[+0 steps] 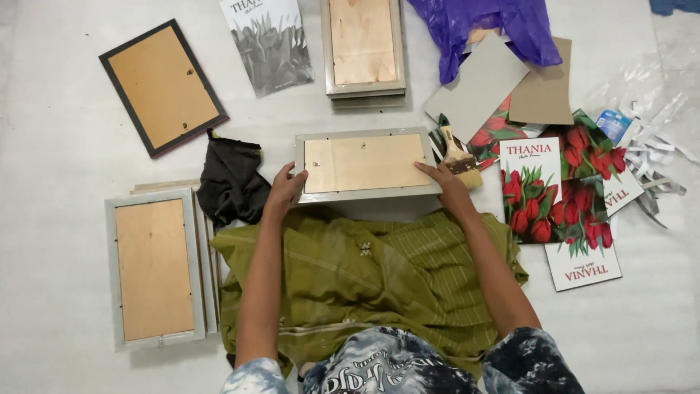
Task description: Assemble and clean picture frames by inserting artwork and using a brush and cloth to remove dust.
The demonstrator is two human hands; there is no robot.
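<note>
Fingers [290, 175] of our left hand [283, 191] curl over the left edge of the grey picture frame [366, 165], grasping it, while our right hand [448, 186] lies with fingers spread flat on the frame's right end, pressing on the plywood backing rather than clenched around anything. We hold this frame face down, long side across, just beyond the olive-green cloth [364, 273] spread over our lap, on the pale floor [58, 131]. To our right we see a loose heap of printed flower sheets [554, 193], upright rectangles with red tulips on a white ground, some turned upside down, overlapping one another. One more printed sheet [266, 42] in grey tones lies further away, up and to the left. Just beside our right hand rests a paintbrush [459, 157] with a pale handle, touching the frame's corner. Beyond it lie two grey cardboard pieces [503, 84] and a crumpled purple plastic bag [485, 25]. A stack of grey frames [363, 47] sits straight ahead, another stack of grey frames [154, 266] lies at our left, and a black-edged frame [162, 86] lies tilted further off. A dark rag [232, 182] is bunched near our left hand. White paper scraps [656, 157] are strewn at the far right.
</note>
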